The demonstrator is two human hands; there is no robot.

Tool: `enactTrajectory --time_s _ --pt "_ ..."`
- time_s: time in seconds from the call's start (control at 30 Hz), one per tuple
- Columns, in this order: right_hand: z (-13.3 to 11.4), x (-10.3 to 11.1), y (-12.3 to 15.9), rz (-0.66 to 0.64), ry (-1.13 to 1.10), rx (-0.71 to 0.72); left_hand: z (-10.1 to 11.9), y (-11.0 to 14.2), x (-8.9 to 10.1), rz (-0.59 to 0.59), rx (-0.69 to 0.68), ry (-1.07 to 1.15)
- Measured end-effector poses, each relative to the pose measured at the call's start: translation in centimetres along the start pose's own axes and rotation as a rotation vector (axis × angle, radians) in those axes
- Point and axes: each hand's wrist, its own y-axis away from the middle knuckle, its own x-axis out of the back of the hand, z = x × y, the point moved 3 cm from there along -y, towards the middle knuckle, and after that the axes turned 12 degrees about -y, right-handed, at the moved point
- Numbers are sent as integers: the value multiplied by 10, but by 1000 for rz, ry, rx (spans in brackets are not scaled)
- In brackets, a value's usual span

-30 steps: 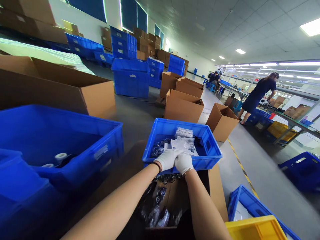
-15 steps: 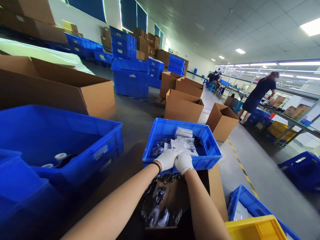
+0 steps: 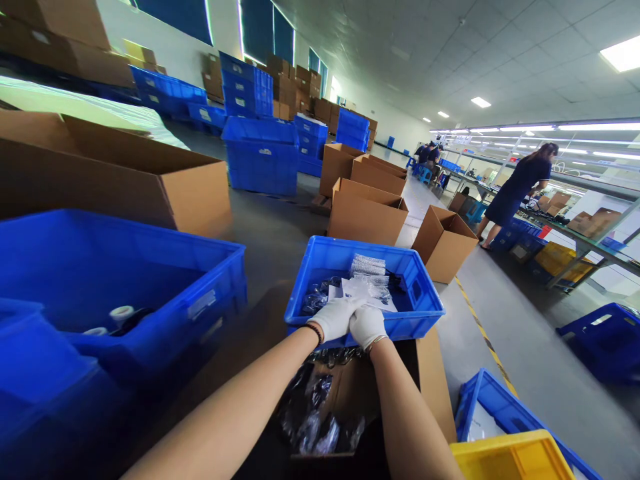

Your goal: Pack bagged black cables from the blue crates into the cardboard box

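Both hands, in white gloves, meet at the near rim of a blue bin (image 3: 413,325). The left hand (image 3: 336,319) lies over the rim with its fingers pointing across toward the right; the right hand (image 3: 368,325) is curled just beside it, the two touching or nearly so. The fingertips are partly hidden, so I cannot tell whether either hand grips anything.

Just beyond the hands, inside the bin, lie white papers (image 3: 367,291), with a pale wrapped stack (image 3: 369,265) behind them. Clear bags (image 3: 315,299) sit ahead and to the left of the hands.

Below the hands, between the forearms, an open box (image 3: 434,380) holds more plastic bags (image 3: 320,393) with dark contents; one flap sticks out to the right.

Well to the left of the hands stands a large crate (image 3: 125,247) with two white rolls (image 3: 121,313) in it, and behind that a long carton (image 3: 195,200). Down to the right, a yellow tray (image 3: 515,460) overlaps a smaller bin (image 3: 467,407) containing white sheets (image 3: 483,423).

Ahead of the hands, beyond the bin, are a group of open cartons (image 3: 367,213) and, to their right, a single carton (image 3: 445,243). Far off to the right, a person (image 3: 515,180) leans over a worktop (image 3: 600,243).
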Motion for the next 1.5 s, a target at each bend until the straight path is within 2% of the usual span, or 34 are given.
enactTrajectory --time_s 0.6,1.5 --pt "2 1 -1 -27 -45 10 -5 -2 -6 10 -1 15" --pt "0 3 0 -33 -15 1 1 1 2 8 -13 16"
